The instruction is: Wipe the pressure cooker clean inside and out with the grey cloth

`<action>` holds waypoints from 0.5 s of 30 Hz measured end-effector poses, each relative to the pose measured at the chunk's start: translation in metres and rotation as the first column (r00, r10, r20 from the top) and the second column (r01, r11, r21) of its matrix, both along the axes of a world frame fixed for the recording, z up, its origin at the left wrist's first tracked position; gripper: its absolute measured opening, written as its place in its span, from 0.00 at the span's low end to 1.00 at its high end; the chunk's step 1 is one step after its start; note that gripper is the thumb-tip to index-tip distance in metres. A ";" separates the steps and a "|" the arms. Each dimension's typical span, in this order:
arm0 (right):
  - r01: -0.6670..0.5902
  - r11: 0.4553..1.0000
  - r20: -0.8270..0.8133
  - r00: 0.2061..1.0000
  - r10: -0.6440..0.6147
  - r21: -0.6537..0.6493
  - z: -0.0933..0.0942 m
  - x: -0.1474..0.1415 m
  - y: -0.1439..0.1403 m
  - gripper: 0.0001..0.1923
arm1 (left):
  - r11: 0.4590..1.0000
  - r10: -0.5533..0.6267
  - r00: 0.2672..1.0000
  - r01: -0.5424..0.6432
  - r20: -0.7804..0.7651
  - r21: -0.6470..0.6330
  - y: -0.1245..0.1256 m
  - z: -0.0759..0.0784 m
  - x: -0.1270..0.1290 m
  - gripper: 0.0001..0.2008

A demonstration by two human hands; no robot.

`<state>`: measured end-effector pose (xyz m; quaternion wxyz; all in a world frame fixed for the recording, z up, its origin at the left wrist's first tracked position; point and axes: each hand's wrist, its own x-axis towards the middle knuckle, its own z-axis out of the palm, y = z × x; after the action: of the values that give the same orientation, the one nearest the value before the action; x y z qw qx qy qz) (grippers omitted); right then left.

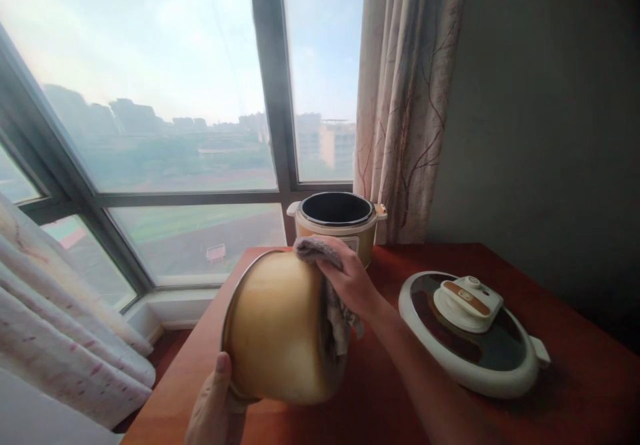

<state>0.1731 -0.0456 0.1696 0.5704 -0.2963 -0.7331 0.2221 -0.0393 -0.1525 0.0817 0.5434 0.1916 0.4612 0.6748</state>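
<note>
A golden metal inner pot (pixel 277 328) is held on its side above the red-brown table (pixel 575 392), its mouth turned left. My left hand (pixel 213 405) grips the pot's rim from below at the near edge. My right hand (pixel 350 278) presses a grey cloth (pixel 335 298) against the pot's upper right side and bottom. Behind the pot stands the cooker body (pixel 336 222), beige and open, with a dark inside.
The cooker's round white lid (pixel 473 332) lies flat on the table to the right. A large window (pixel 175 132) fills the far side, with a patterned curtain (pixel 405 98) right of it and another curtain (pixel 60 325) at the left. A grey wall (pixel 550 112) bounds the right.
</note>
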 end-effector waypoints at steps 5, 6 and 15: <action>-0.067 0.960 -0.319 0.948 -0.025 -0.273 -0.043 0.006 0.013 0.24 | 0.998 0.063 0.997 -0.062 0.035 -0.016 -0.007 -0.001 0.007 0.43; -0.066 0.946 -0.363 0.930 -0.057 -0.318 -0.053 0.005 0.010 0.25 | 0.998 0.066 0.997 -0.066 0.043 -0.007 -0.008 -0.001 0.007 0.43; -0.065 0.766 -0.529 0.760 -0.377 -0.639 -0.119 -0.002 -0.041 0.29 | 0.992 0.118 0.992 -0.116 0.039 -0.045 -0.008 0.004 0.016 0.45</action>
<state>0.1709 -0.0864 0.0511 0.6683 -0.4393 -0.3531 0.4855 -0.0235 -0.1606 0.0853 0.5165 0.1385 0.4744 0.6992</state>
